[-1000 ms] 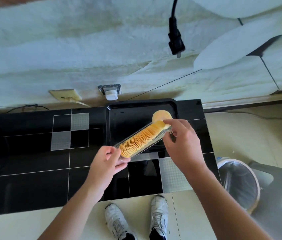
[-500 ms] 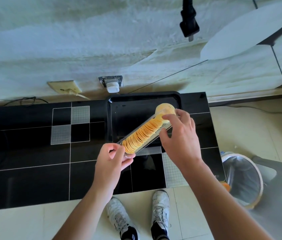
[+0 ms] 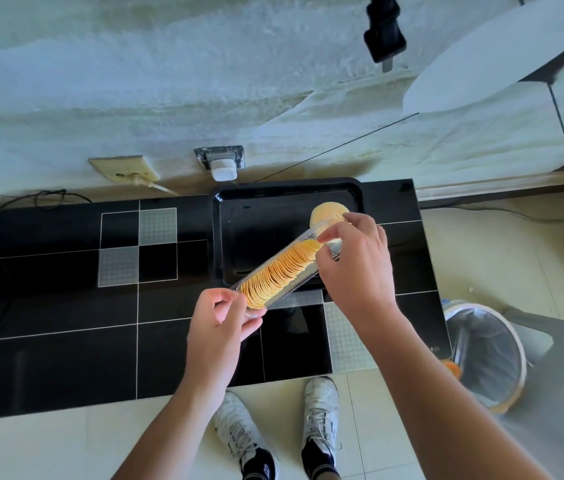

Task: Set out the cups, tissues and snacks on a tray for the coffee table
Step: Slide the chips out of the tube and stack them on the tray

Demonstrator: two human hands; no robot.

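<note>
Seen from above, a person holds a long clear tray of stacked crisps (image 3: 282, 270) slantwise over a black serving tray (image 3: 259, 202).

A pale wall with a hanging plug (image 3: 384, 38) backs a glossy black tiled table (image 3: 65, 341); a lined bin (image 3: 485, 355) stands to the right. The serving tray lies at the table's far edge. The crisps' long axis runs from near-left to far-right: the left hand (image 3: 219, 327) pinches the near end, and the right hand (image 3: 358, 263) pinches the far end, which is above the serving tray.
</note>
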